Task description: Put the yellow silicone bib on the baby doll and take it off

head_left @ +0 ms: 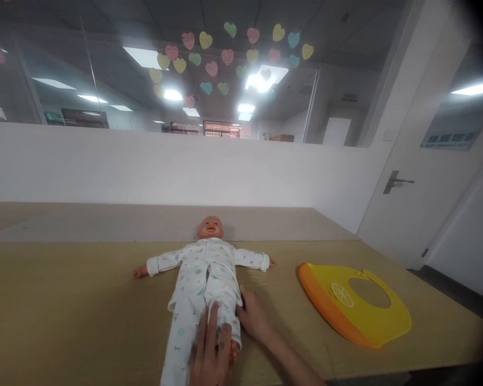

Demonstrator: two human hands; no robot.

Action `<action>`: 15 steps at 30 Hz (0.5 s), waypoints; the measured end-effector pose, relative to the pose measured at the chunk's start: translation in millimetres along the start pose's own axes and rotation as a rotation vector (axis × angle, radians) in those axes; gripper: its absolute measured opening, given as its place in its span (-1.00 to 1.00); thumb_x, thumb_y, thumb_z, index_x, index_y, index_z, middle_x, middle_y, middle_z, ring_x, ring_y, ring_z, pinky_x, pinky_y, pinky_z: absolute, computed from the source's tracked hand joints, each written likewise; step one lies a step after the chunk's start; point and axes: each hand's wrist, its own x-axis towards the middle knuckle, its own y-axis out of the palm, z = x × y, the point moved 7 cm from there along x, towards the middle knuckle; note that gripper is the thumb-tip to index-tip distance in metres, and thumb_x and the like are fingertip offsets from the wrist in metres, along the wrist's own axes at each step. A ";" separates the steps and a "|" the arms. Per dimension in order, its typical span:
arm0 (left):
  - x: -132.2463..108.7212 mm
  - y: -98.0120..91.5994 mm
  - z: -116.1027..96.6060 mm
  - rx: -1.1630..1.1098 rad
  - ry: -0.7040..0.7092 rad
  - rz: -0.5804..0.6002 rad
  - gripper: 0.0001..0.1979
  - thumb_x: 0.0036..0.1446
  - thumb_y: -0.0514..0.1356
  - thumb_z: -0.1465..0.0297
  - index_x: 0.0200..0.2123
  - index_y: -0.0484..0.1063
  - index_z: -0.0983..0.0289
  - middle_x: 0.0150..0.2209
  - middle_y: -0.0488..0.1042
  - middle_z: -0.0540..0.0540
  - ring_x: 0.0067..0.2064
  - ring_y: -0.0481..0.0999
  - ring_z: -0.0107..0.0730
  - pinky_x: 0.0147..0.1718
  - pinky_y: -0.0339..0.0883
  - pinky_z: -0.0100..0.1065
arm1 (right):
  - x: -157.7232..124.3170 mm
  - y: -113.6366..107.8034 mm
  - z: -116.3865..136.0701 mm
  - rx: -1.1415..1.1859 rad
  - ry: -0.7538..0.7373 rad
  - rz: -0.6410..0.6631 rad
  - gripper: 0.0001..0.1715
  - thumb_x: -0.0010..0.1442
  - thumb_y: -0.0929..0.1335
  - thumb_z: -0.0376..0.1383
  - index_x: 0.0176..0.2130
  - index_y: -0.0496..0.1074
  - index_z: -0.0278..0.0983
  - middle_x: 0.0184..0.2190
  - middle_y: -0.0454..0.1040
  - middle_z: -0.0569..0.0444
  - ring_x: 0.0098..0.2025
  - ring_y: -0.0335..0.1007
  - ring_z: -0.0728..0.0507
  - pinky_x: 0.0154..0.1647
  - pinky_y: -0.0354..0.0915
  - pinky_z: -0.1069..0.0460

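A baby doll (206, 268) in white patterned pyjamas lies on its back on the wooden table (64, 300), arms spread, head pointing away from me. My left hand (210, 351) lies flat on the doll's right-side trouser leg, fingers stretched out. My right hand (253, 316) rests against the outer side of that same leg near the hip, fingers curled toward the cloth. A yellow and orange silicone bib (352, 308) with a lemon print lies flat to the right of the doll, untouched.
A white partition wall (145, 166) with glass above it runs behind the table. Pastel paper hearts (227, 56) are stuck on the glass. A white door (418, 177) with a metal handle stands at the right, beyond the table's right edge.
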 end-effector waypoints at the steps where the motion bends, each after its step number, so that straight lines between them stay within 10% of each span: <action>1: -0.7 -0.3 -1.8 -0.002 0.011 0.007 -0.75 0.17 0.08 0.53 -0.08 0.41 0.33 0.10 0.43 0.45 0.21 0.37 0.10 -0.08 0.49 -0.13 | 0.4 0.7 -3.8 -0.018 0.037 -0.011 -0.66 0.06 0.22 -0.48 -0.17 0.41 -0.26 -0.20 0.56 -0.04 -0.17 0.45 -0.21 -0.17 0.30 -0.01; 9: -14.3 -6.9 -15.9 0.051 -0.071 0.004 -0.75 0.13 0.09 0.54 -0.13 0.42 0.23 0.06 0.52 0.30 0.07 0.53 -0.05 -0.26 0.51 -0.31 | -4.4 -13.8 -1.0 -0.058 0.094 -0.057 -0.78 0.13 0.23 -0.44 -0.22 0.36 -0.26 -0.22 0.54 -0.05 -0.21 0.45 -0.19 -0.24 0.26 0.01; 15: -15.7 -10.1 -21.3 0.107 -0.077 0.015 -0.79 0.12 0.08 0.51 -0.20 0.43 0.20 0.01 0.57 0.25 0.00 0.58 -0.10 -0.45 0.47 -0.41 | 2.8 -40.0 45.3 -0.207 -0.167 -0.152 -0.49 0.18 0.22 -0.47 0.10 0.33 -0.20 0.08 0.38 -0.06 0.11 0.28 -0.22 0.09 0.23 -0.09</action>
